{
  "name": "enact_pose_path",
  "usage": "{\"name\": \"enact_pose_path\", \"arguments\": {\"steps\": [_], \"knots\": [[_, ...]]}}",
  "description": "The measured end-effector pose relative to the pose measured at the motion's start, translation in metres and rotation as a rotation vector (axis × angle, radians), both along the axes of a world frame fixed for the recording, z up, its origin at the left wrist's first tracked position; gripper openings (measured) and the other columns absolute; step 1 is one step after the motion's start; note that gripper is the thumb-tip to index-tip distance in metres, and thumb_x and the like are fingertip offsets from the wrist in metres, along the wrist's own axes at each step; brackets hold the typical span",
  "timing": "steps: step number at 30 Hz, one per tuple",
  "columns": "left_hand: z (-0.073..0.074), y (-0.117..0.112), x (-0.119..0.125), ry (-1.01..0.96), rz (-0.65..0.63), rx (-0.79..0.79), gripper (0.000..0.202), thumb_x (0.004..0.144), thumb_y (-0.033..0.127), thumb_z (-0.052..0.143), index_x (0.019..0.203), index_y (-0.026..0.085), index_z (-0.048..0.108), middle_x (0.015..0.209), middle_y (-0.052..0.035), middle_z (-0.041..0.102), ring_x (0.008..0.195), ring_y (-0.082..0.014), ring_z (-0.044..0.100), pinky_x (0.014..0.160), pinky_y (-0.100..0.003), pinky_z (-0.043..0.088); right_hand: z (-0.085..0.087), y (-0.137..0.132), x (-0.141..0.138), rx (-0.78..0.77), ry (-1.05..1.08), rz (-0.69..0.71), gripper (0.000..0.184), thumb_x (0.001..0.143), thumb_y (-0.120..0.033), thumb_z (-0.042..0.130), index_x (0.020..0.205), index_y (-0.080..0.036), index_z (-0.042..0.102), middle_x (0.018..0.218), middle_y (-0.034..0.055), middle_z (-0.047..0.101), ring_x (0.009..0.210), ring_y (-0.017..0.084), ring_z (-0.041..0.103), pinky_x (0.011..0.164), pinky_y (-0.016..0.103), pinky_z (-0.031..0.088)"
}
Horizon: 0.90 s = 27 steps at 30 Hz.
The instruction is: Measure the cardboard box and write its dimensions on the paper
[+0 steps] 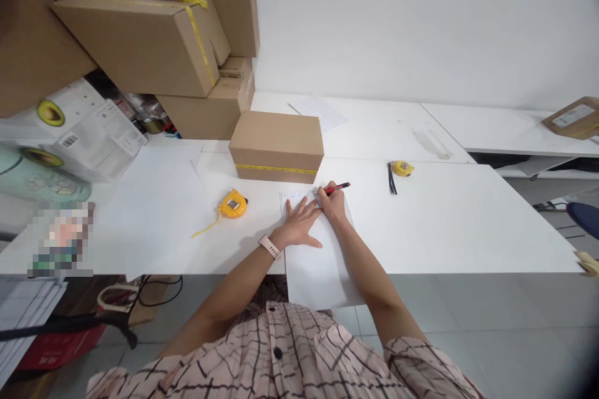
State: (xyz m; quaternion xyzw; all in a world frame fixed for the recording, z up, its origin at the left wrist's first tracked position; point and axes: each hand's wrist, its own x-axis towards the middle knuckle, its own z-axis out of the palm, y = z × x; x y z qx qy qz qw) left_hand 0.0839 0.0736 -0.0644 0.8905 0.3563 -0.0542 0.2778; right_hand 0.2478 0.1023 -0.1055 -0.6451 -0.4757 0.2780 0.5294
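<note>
My left hand (300, 224) lies flat with spread fingers on a white sheet of paper (311, 274), whose lower end hangs past the table's front edge. Near the top of that sheet, my right hand (331, 202) is closed around a red pen (337, 188), its tip hidden by the fingers. Faint writing shows along the sheet's upper edge. Just behind the paper sits a closed cardboard box (276, 144) with a yellow strip along its front. To the left of my hands lies a yellow tape measure (233, 204), a short length of its tape pulled out.
Another tape measure (402, 168) with a black strap lies to the right. Large cardboard boxes (135, 43) are stacked at the back left. Blank paper (154, 206) covers the table's left part, and a printed sheet (321, 113) lies behind the box. A parcel (573, 118) sits far right.
</note>
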Motion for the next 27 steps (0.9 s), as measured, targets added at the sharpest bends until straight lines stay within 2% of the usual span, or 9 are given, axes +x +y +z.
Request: {"name": "enact_pose_path", "arguments": {"steps": [4, 18, 27], "knots": [[-0.0014, 0.0004, -0.0009, -0.007, -0.004, 0.0, 0.104, 0.074, 0.064, 0.074, 0.158, 0.028, 0.025, 0.171, -0.0133, 0.005, 0.156, -0.0401, -0.011, 0.112, -0.077, -0.011, 0.0028, -0.0009, 0.0005, -0.004, -0.001, -0.047, 0.024, 0.08, -0.034, 0.057, 0.066, -0.025, 0.039, 0.056, -0.0069, 0.04, 0.056, 0.013, 0.038, 0.058, 0.028, 0.034], [-0.0013, 0.0008, 0.0, -0.003, 0.001, -0.008, 0.107, 0.074, 0.063, 0.075, 0.16, 0.027, 0.021, 0.171, -0.0134, 0.004, 0.155, -0.0417, -0.011, 0.112, -0.078, -0.011, 0.001, -0.0001, 0.0005, -0.021, -0.005, -0.005, 0.025, 0.079, -0.036, 0.057, 0.065, -0.025, 0.039, 0.057, -0.0069, 0.04, 0.056, 0.012, 0.039, 0.058, 0.028, 0.034], [-0.0011, 0.0008, -0.0008, -0.008, -0.005, -0.006, 0.105, 0.074, 0.065, 0.074, 0.159, 0.028, 0.023, 0.171, -0.013, 0.004, 0.155, -0.0408, -0.012, 0.112, -0.077, -0.013, 0.0032, -0.0004, 0.0014, -0.014, 0.02, -0.056, 0.022, 0.077, -0.032, 0.056, 0.065, -0.025, 0.039, 0.057, -0.0066, 0.04, 0.057, 0.013, 0.039, 0.058, 0.028, 0.034]]}}
